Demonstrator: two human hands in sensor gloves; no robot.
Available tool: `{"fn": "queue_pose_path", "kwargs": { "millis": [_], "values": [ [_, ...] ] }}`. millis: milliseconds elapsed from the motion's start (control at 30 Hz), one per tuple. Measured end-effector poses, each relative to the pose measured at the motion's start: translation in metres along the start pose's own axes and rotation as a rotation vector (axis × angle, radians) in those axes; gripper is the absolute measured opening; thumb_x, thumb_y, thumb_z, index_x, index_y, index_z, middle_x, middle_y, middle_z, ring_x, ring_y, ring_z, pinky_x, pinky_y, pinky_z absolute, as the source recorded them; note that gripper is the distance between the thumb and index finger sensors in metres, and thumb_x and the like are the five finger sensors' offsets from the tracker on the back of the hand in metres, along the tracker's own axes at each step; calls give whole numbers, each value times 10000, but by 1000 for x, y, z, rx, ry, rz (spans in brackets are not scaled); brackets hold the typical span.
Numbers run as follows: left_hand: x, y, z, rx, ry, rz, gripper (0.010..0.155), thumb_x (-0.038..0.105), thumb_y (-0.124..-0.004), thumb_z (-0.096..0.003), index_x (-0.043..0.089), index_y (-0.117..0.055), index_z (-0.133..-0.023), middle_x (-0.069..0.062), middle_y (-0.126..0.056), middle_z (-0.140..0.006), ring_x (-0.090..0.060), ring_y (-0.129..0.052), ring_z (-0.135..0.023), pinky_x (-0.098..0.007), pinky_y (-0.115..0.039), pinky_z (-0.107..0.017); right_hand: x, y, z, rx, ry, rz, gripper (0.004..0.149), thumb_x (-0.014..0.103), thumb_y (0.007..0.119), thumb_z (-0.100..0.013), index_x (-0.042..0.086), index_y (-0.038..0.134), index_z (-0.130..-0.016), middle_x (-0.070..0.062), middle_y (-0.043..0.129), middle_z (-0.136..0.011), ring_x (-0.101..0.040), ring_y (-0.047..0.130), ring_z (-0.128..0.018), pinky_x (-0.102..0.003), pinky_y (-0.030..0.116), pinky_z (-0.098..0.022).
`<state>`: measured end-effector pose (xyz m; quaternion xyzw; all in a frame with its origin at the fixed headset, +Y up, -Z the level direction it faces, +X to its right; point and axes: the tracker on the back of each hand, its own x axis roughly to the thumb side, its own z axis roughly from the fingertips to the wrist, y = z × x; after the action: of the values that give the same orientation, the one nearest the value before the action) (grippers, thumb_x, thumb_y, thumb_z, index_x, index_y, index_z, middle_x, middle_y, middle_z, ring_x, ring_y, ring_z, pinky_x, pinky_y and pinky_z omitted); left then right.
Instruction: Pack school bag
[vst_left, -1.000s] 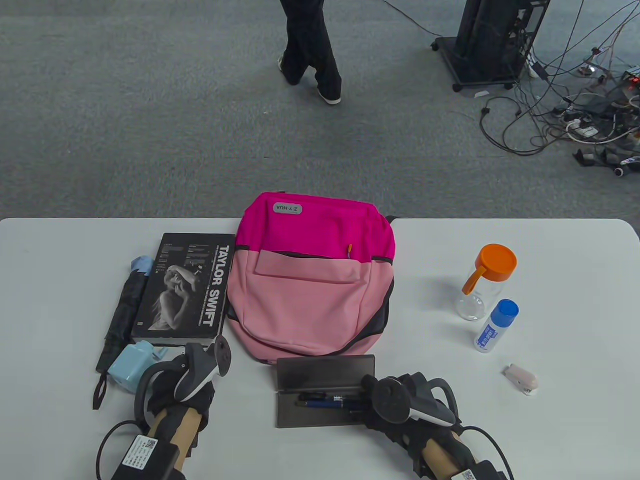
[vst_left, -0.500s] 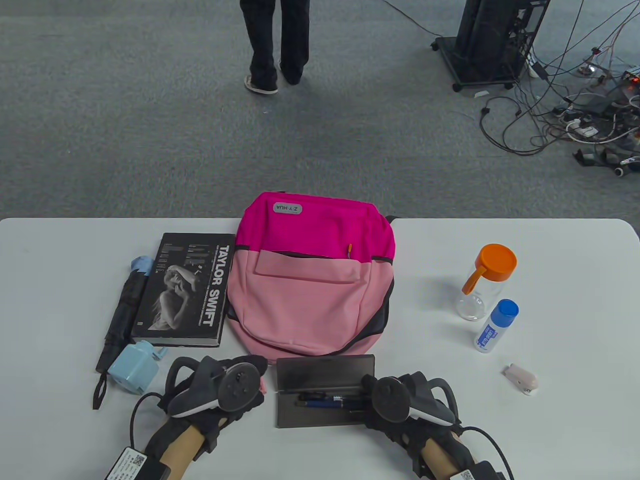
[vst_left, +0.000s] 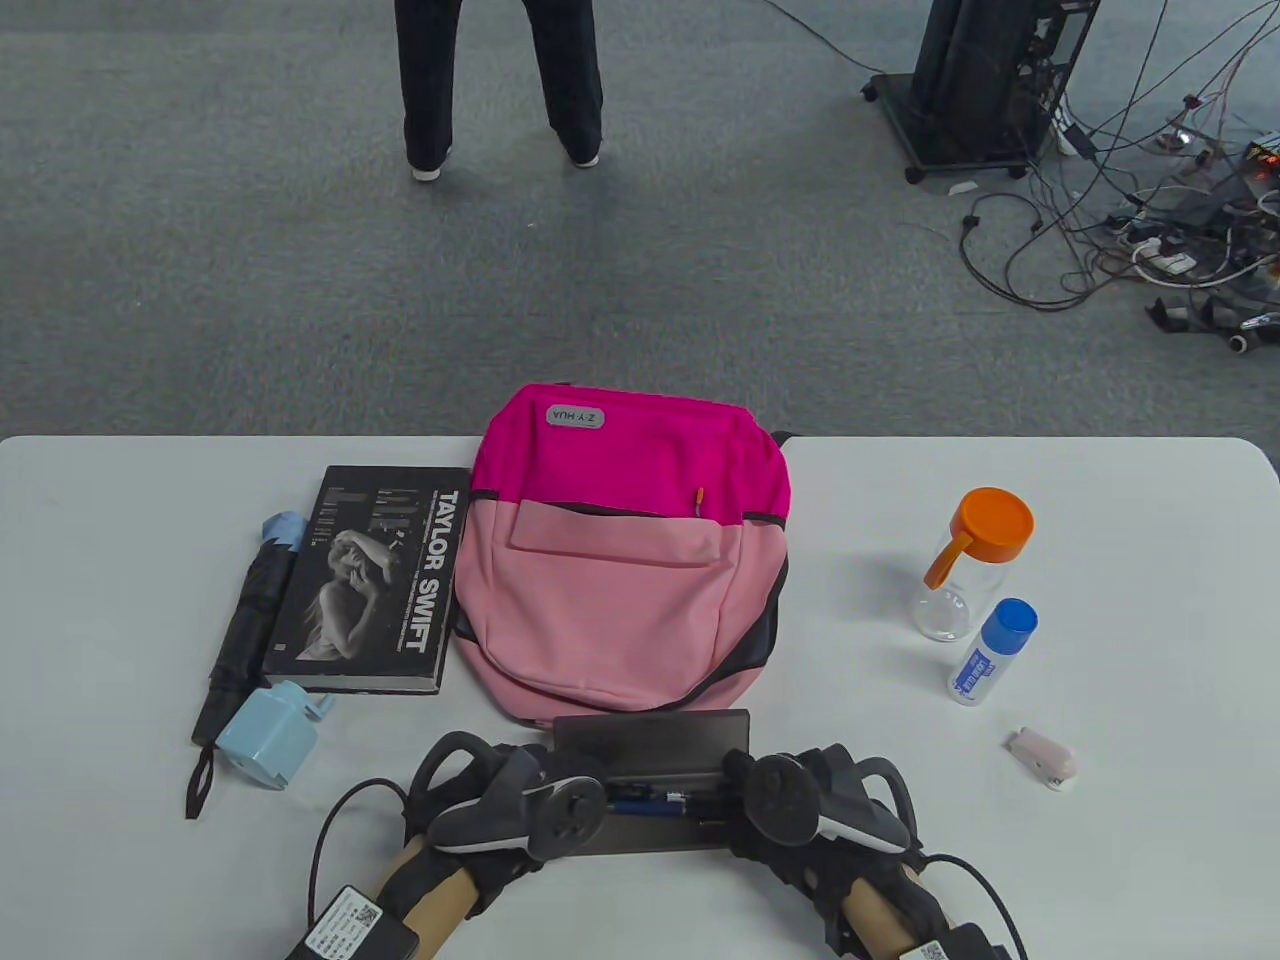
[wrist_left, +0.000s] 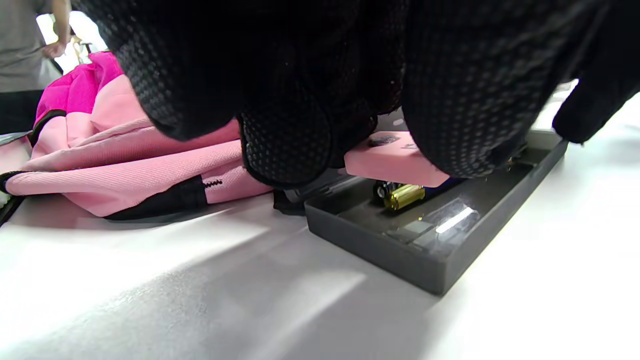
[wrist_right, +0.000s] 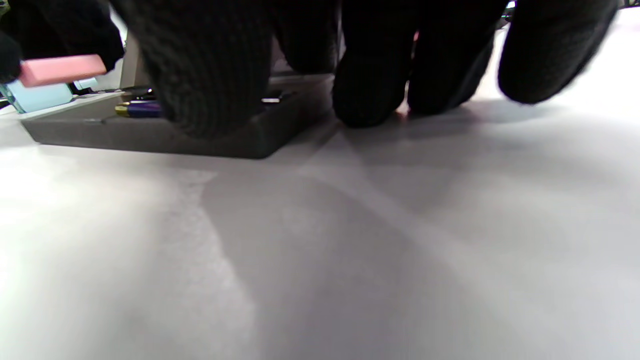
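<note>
left hand (vst_left: 500, 810): pinches eraser (wrist_left: 395, 162), just under fingers, over open case (wrist_left: 435, 235)
right hand (vst_left: 800, 800): rests on case end, grip unclear
tip: lower flat beside pens (vst_left: 650, 800), then release

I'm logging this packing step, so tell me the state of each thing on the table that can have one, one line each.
pencil case: open, lid upright, pens inside
pink eraser: held by left hand over the case tray
right hand: rests at the case's right end
backpack: lying flat, front up, front pocket zipper closed
umbrella: folded
book: closed
water bottle: upright, orange lid on
glue stick: blue cap on
</note>
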<state>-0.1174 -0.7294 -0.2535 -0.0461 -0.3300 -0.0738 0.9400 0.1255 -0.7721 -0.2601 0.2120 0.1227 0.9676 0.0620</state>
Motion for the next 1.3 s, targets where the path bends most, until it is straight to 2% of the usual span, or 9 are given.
{"fn": "queue_pose_path", "kwargs": {
  "millis": [200, 467, 600, 733, 933, 1033, 1100, 1233, 1300],
  "values": [
    [2, -17, -2, -9, 0, -36, 664, 468, -1003, -333, 246, -801, -925, -15, -1036, -909, -189, -1131, -586, -403, -978, -457, 0, 0, 0, 0, -1, 2, 761, 396, 865, -449, 88, 596, -1091, -280, 822, -940, -560, 785, -870, -773, 694, -607],
    [1, -15, 2, 25, 13, -16, 645, 470, -978, -339, 246, -810, -921, -23, -1040, -900, -201, -1128, -590, -407, -973, -456, 1, 0, 0, -1, -1, 4, 759, 396, 865, -449, 89, 597, -1090, -283, 823, -939, -563, 786, -868, -773, 695, -605],
    [-13, 4, 3, 186, 134, -3, 658, 471, -933, -387, 228, -748, -970, -29, -974, -924, -206, -1094, -613, -412, -952, -475, 1, 0, 0, -1, 0, 4, 759, 396, 865, -448, 88, 599, -1089, -282, 824, -938, -562, 786, -869, -773, 694, -606],
    [-32, 7, -7, 102, 273, 64, 829, 491, -906, -411, 164, -586, -1102, -133, -781, -1107, -280, -1021, -750, -452, -900, -548, 1, 0, 0, -3, 3, 2, 759, 395, 868, -445, 91, 602, -1087, -281, 827, -935, -560, 790, -867, -773, 696, -604],
    [-40, -9, -30, -4, 289, 166, 768, 444, -933, -407, 156, -666, -1068, -107, -875, -1032, -264, -1053, -714, -443, -921, -525, 1, 0, 1, -12, 6, 4, 752, 382, 867, -438, 88, 611, -1081, -283, 828, -937, -563, 795, -864, -777, 697, -603],
    [-33, -13, -35, 66, 283, 103, 592, 349, -952, -417, 205, -803, -971, -30, -996, -884, -215, -1101, -619, -419, -955, -479, 3, 2, 2, -39, 3, -4, 740, 359, 870, -430, 91, 628, -1075, -313, 777, -981, -568, 793, -867, -783, 693, -605],
    [-29, -12, -35, 97, 275, 4, 547, 348, -954, -403, 234, -859, -929, 6, -1045, -828, -179, -1133, -568, -388, -985, -445, 4, 4, 5, -154, -34, -12, 734, 329, 893, -407, 59, 679, -1056, -323, 751, -1003, -566, 810, -864, -785, 699, -603],
    [-27, -6, -28, 131, 215, 30, 482, 332, -983, -388, 267, -920, -862, 30, -1090, -770, -150, -1162, -513, -360, -1011, -398, 1, 0, 6, -157, 122, 47, 709, 429, 906, -368, 19, 735, -920, -330, 767, -974, -573, 825, -838, -791, 692, -590],
    [-25, -3, -24, 119, 155, 67, 457, 297, -971, -401, 270, -928, -855, 21, -1104, -790, -153, -1191, -512, -349, -1033, -384, -3, 0, 5, -80, 222, 30, 840, 487, 885, -366, -32, 659, -987, -368, 704, -1008, -602, 781, -860, -798, 666, -605]
  ]
}}
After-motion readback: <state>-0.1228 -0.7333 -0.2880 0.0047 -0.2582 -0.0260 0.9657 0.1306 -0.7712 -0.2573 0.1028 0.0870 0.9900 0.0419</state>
